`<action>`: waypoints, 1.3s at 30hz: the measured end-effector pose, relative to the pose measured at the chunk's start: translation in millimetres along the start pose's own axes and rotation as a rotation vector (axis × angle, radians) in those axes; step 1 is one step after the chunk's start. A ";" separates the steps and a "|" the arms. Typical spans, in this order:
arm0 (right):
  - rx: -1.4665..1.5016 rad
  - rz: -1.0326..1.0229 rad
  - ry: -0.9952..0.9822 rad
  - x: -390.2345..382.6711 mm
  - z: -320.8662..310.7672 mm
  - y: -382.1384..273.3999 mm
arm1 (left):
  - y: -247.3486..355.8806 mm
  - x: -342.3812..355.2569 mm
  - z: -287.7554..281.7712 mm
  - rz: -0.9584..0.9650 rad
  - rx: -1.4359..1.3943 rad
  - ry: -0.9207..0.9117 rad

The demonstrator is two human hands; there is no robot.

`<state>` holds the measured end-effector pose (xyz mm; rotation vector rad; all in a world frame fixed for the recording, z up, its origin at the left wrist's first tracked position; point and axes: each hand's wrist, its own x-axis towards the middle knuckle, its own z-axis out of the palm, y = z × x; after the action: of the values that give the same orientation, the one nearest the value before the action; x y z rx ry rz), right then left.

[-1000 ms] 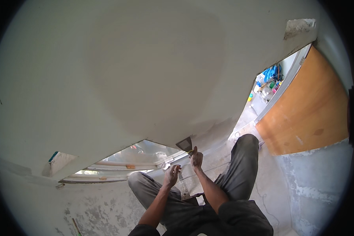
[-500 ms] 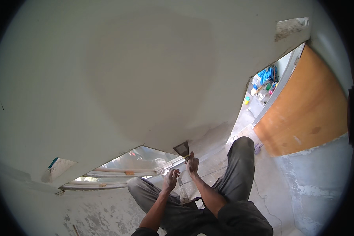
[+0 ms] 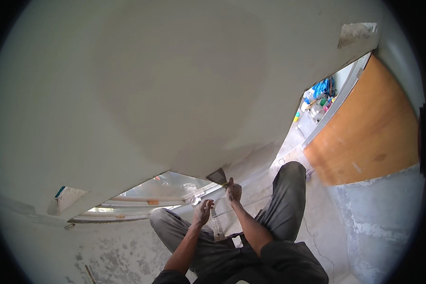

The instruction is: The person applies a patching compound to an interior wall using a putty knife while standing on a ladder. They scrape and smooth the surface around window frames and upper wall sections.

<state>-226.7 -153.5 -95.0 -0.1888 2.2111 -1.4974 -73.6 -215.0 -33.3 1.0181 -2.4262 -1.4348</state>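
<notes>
My right hand [image 3: 234,192] is closed round the handle of a putty knife [image 3: 217,176], thumb pointing up along it. The knife's wide dark blade tilts up and left, close to the lower edge of a large pale plastered surface [image 3: 184,118]; whether it touches cannot be told. My left hand [image 3: 203,213] is just left of the right one, fingers curled in. Anything inside those fingers is hidden. Below it, between my knees, a narrow pale upright piece [image 3: 217,225] shows, its kind unclear.
A window frame [image 3: 151,202] lies to the left, beyond my left knee. At right, an orange-brown door panel [image 3: 369,132] stands beside an opening with blue sheeting [image 3: 323,87] and several containers. A thin cord [image 3: 319,244] runs along the floor. Cut-outs [image 3: 357,34] break the plastered surface.
The putty knife has shifted slightly left and up, its blade more tilted. My left hand has drawn a little left, its fingers curling in. The view has shifted slightly.
</notes>
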 end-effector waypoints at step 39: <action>0.053 0.078 -0.067 -14.9 18.6 11.8 | 2.1 -0.6 -2.4 -0.007 -0.052 -0.022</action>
<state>-203.6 -159.2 -106.9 -0.1321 2.0997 -1.4846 -73.1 -215.7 -30.2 1.0055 -2.3896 -1.5105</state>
